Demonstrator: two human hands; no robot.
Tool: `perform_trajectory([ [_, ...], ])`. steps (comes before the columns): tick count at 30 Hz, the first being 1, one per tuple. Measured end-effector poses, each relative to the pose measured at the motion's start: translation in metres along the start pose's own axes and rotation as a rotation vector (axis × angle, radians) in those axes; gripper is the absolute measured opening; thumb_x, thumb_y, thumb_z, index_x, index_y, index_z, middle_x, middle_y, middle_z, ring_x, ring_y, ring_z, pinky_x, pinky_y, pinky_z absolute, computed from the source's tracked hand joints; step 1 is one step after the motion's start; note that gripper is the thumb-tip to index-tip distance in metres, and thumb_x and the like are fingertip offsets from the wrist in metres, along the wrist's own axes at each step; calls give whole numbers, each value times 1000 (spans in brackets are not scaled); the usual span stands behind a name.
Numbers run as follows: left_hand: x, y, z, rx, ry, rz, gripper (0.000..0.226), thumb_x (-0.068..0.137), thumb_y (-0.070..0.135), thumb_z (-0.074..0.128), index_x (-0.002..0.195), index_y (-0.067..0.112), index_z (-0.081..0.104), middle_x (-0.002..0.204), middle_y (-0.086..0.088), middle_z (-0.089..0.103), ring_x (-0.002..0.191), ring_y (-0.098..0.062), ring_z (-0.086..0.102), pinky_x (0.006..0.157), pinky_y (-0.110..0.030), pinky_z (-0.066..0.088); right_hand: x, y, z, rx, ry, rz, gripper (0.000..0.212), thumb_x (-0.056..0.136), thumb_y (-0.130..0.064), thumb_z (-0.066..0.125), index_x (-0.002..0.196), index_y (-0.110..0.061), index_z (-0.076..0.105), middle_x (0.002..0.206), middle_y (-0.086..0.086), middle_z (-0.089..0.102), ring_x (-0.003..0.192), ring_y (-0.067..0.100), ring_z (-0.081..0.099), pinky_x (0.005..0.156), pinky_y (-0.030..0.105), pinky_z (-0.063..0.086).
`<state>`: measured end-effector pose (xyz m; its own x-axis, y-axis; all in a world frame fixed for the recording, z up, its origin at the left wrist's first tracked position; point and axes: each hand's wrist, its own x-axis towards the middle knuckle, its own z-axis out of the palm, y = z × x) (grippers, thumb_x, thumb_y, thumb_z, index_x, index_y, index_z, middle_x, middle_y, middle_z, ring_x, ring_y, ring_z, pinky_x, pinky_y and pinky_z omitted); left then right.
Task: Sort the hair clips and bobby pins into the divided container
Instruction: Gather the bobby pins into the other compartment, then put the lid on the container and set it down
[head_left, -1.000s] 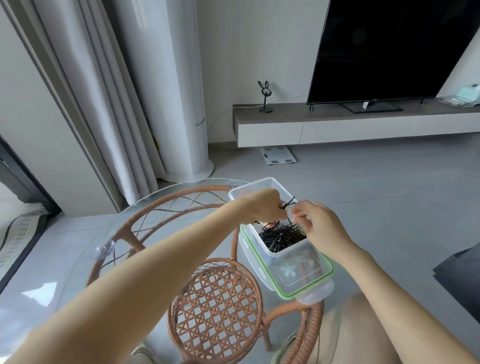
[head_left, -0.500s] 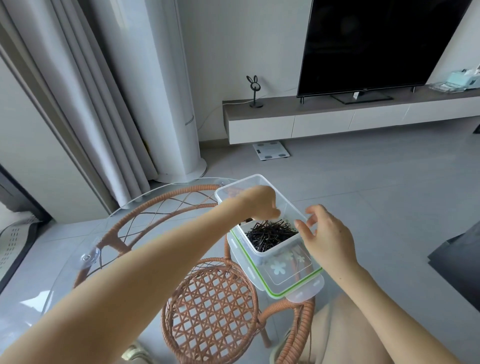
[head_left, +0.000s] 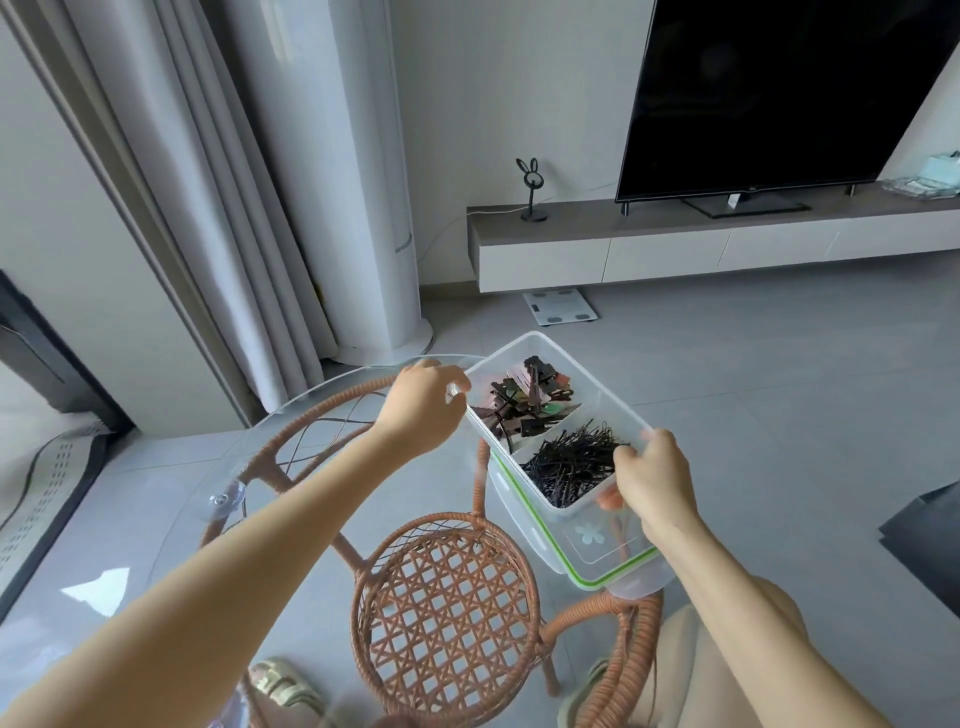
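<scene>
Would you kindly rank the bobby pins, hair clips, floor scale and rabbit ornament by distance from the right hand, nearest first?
1. bobby pins, near compartment, beside the right hand
2. hair clips, far compartment
3. floor scale, floor beyond
4. rabbit ornament, wall shelf

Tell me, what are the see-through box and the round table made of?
The clear rectangular divided container looks like smooth, glossy plastic: the black bobby pins show through its walls. The round transparent tabletop looks like glass: the floor shows through and it reflects light. The orange-brown woven table frame looks like rattan or wicker, possibly synthetic.
</scene>
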<state>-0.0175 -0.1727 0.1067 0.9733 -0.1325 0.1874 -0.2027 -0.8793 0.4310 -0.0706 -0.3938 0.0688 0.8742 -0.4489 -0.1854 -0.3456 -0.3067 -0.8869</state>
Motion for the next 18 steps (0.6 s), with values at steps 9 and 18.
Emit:
perform_trajectory([
  [9,-29,-54,-39,-5,98,-194,46,98,29,35,142,16,31,134,-15,53,114,-33,56,88,-36,44,-30,-51,42,-174,-514,-206,27,87,1,34,107,-9,47,70,8,55,36,20,54,27,19,23],
  [18,-81,-114,-29,193,-127,-272,33,98,24,33,100,11,63,90,-10,68,74,-26,60,67,-35,49,-36,-27,60,-455,-627,-440,44,94,-27,45,137,-18,37,80,-4,61,48,5,57,46,21,44],
])
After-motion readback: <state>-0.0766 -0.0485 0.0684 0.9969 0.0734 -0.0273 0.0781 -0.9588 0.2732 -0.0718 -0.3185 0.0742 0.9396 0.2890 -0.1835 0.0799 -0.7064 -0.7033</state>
